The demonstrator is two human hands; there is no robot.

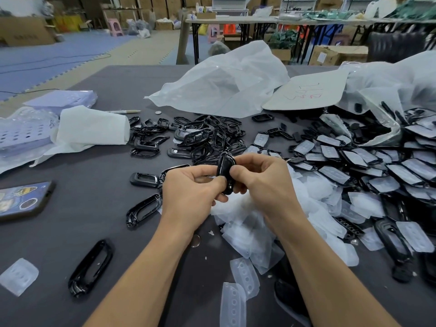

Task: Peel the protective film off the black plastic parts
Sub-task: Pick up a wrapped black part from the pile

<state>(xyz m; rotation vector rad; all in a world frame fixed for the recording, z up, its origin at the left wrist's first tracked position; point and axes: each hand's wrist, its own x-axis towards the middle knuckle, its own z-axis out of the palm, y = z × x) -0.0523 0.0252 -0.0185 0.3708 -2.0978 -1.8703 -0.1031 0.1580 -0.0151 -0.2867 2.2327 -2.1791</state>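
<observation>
Starting far left: sticker-backed phone (23, 199) near the tabletop (99, 208) edge, parked clear of the work. Behind it, lilac sheet stack (61, 100) and white paper (92, 128), set back, likely not needed now. Nearer the body, loose film scrap (18, 276) and one bare frame (90, 267), probably strays from peeling. Centre-left, heap of bare frames (188, 135), looks like the done pile, placed for a quick drop on the left side. Centre: black plastic part (226, 172) raised off the tabletop, edge-on, between both hands. Gripped at its lower end by left hand (188, 192), fingers (212, 182) curled, thumb pressed on, presumably to steady it. Pinched at the upper middle by right hand (264, 182), fingers (238, 172) curled tight on the part, likely picking at a film edge; cannot tell if any film lifted yet. Behind, crumpled white bag (224, 83), out of the way. Just below the hands, peeled films (247, 223) heaped, so a short drop. Further right, cardboard sheet (306, 90) at the back, then film-covered parts (354, 166) spilling from a clear bag (382, 95), within right-hand reach as supply.
</observation>
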